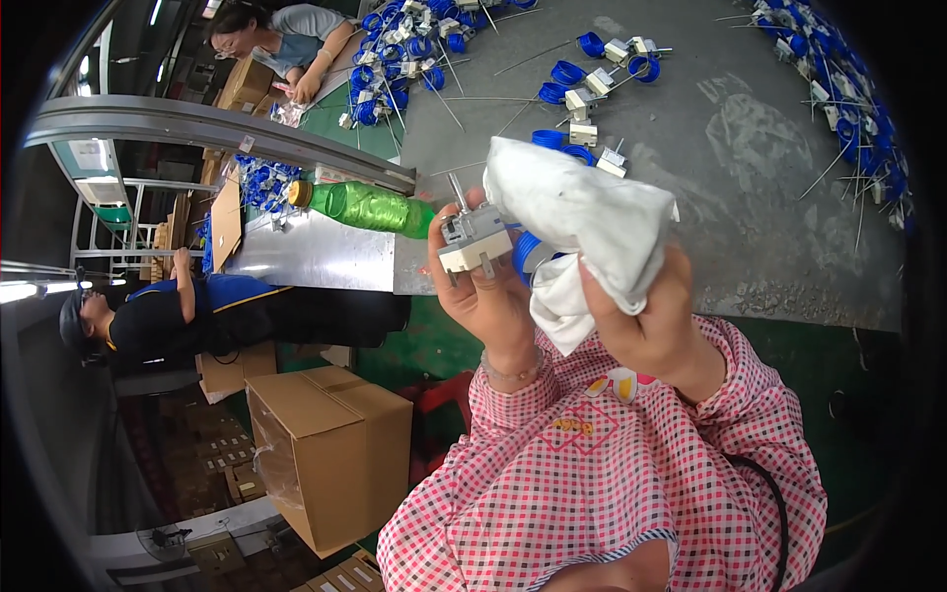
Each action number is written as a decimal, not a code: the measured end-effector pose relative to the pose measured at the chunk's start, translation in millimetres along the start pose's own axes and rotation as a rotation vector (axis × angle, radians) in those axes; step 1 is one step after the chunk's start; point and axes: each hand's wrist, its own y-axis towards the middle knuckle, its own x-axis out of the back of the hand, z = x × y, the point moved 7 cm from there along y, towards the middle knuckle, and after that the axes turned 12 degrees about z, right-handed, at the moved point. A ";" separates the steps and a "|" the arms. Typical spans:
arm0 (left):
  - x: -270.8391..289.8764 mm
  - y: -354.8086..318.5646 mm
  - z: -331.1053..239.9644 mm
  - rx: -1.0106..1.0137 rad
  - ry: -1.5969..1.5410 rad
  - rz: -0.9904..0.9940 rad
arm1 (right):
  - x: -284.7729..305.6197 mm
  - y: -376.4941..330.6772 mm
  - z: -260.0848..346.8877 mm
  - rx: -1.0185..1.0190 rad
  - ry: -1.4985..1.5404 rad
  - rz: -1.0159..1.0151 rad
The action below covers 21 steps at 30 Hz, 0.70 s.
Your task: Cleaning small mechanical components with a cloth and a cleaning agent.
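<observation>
My left hand [493, 314] is closed round a thermostat [474, 240], a cream and grey block with a metal shaft pointing up and metal tabs below. A blue coil [530, 257] shows right behind it, partly hidden by the cloth. In my right hand [653, 331] is a white cloth [582, 212], bunched up, with its upper part standing to the left toward the thermostat and a loose fold hanging below. Whether cloth and thermostat touch, I cannot tell. Both hands are raised above the near part of the grey table [750, 247].
Several similar thermostats [584, 104] with blue coils lie beyond my hands. More are heaped at the far left [395, 59] and right [838, 89]. A green bottle [360, 205] lies left, by a metal rail [247, 128]. A cardboard box [330, 444] and two other people are to the left.
</observation>
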 end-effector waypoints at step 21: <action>10.8 0.0 10.2 -0.029 0.263 -0.014 | 11.6 -27.9 -21.4 -0.341 0.413 -0.288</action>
